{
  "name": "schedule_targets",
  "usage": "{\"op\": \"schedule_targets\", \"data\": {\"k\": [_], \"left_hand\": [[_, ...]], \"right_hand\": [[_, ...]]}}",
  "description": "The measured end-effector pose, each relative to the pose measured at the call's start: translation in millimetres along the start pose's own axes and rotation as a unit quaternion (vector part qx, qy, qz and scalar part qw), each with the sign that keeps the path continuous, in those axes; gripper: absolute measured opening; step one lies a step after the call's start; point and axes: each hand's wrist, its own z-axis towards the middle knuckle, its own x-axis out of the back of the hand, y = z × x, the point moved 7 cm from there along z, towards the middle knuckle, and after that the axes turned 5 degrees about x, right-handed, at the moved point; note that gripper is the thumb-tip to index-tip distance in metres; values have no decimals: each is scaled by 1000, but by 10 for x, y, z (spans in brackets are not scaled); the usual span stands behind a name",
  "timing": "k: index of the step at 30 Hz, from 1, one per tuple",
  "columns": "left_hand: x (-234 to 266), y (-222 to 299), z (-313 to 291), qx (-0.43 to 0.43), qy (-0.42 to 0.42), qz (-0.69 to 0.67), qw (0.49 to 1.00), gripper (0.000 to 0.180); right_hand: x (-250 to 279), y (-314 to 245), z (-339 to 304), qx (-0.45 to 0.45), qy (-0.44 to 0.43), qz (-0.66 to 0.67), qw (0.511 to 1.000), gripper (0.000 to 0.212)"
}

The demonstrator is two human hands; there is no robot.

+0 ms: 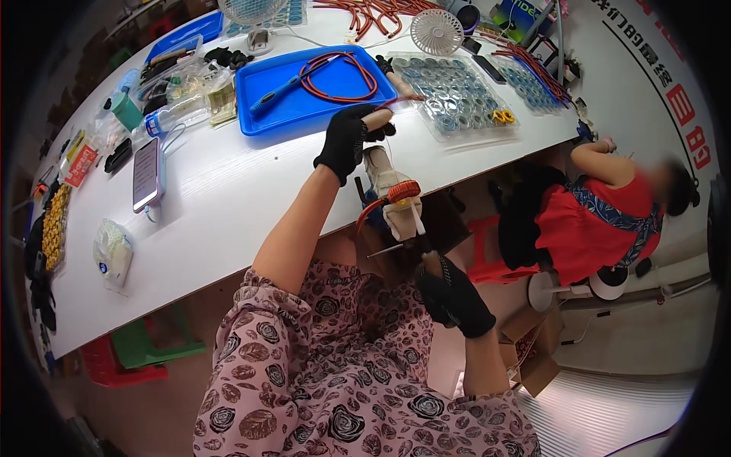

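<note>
A ring-shaped coil (403,190) wound with orange-red wire sits on a pale, wrapped holder (400,219) just past the table's front edge. Above it, my left hand (352,141), in a black glove with bare fingertips, is closed with thumb and finger pinched on a reddish wire (402,100). A thicker orange-red strand (369,213) hangs from the coil's left side. Below and to the right, my gloved right hand (454,297) is wrapped around a dark-handled tool (432,263). A white rod (417,216) stands between the tool and the coil; whether they join I cannot tell.
Behind my left hand lies a blue tray (251,126) with a blue-handled tool and red wire loops. Clear trays of round coils (449,95), yellow scissors (503,116) and a small fan (436,32) are beyond. A phone (148,175) lies left. A person in red (594,221) sits right.
</note>
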Motion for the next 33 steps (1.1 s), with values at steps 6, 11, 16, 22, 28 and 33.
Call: {"op": "schedule_targets", "data": {"k": [6, 11, 16, 22, 28, 33], "left_hand": [[-34, -219, 102, 84, -69, 126, 986, 31], [10, 496, -737, -173, 132, 285, 933, 38], [-1024, 223, -1819, -389, -150, 594, 688, 40], [-962, 460, -1788, -418, -88, 587, 688, 34], [-9, 914, -735, -242, 121, 164, 949, 19], [-12, 132, -16, 11, 6, 40, 999, 25]], "right_hand": [[29, -83, 47, -19, -18, 1, 1000, 19], [36, 424, -537, -37, -29, 75, 996, 19], [111, 896, -1440, -147, -31, 272, 951, 13], [714, 788, -1367, 141, 268, 197, 932, 17], [466, 232, -788, 102, 210, -94, 968, 16], [169, 35, -261, -60, 39, -60, 996, 17]]}}
